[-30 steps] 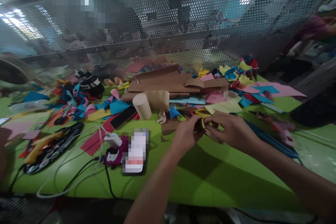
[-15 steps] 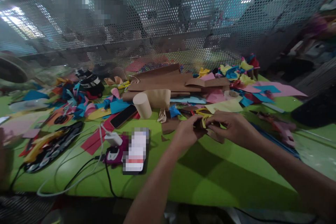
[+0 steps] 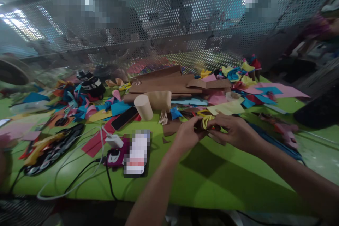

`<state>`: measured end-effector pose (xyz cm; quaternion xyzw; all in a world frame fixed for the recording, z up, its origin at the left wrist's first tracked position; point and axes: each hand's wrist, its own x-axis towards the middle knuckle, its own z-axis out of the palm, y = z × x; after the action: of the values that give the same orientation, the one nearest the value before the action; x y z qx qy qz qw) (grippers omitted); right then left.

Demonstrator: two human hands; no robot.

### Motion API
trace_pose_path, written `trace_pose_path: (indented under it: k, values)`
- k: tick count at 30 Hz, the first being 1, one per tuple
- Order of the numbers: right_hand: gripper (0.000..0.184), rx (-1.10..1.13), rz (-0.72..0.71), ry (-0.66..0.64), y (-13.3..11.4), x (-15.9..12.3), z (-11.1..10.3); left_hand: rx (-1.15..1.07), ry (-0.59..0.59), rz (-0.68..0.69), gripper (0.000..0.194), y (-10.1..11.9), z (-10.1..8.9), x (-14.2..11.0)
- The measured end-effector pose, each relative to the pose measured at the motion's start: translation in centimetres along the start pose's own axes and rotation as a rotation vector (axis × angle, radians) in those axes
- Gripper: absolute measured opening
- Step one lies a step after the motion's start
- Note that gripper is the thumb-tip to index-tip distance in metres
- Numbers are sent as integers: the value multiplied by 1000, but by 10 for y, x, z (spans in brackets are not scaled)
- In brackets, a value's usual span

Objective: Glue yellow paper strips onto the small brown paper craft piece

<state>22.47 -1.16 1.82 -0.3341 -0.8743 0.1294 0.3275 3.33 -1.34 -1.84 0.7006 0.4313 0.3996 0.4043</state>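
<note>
Above the green table point(image 3: 227, 183), both my hands meet at a small curled piece of yellow paper point(image 3: 207, 122). My left hand point(image 3: 188, 133) pinches its left side with thumb and fingers. From the right, my right hand point(image 3: 234, 129) closes its fingertips on the other side. The fingers hide part of the paper, so its full shape cannot be made out. Behind the left hand lie a crumpled blue paper point(image 3: 175, 112) and a brown paper scrap point(image 3: 171, 127). A pale yellow sheet point(image 3: 227, 107) rests just behind the right hand.
A beige paper roll point(image 3: 143, 107) stands by stacked brown cardboard point(image 3: 164, 84). To the left are a phone point(image 3: 137, 153), a dark phone point(image 3: 124, 118), a purple power block point(image 3: 115, 157), cables and a yellow glue gun point(image 3: 46, 144). A pink glue gun point(image 3: 287, 135) lies right.
The yellow paper has turned slightly between my fingers and shows more of its curled folds. My hands have barely shifted, and the things on the table stay in place.
</note>
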Motion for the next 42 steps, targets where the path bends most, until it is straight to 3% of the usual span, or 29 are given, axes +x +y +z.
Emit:
trace_pose_path:
  k: [17,27,42]
  values:
    - [14,-106,93,-4,-4,-4,9,80,9,-7,41,4,-1,-2]
    - [13,-49,81,103,2,-8,14,89,29,-39,48,4,-1,0]
    - [10,-106,109,74,-4,-5,10,35,56,-1,38,6,-1,-3]
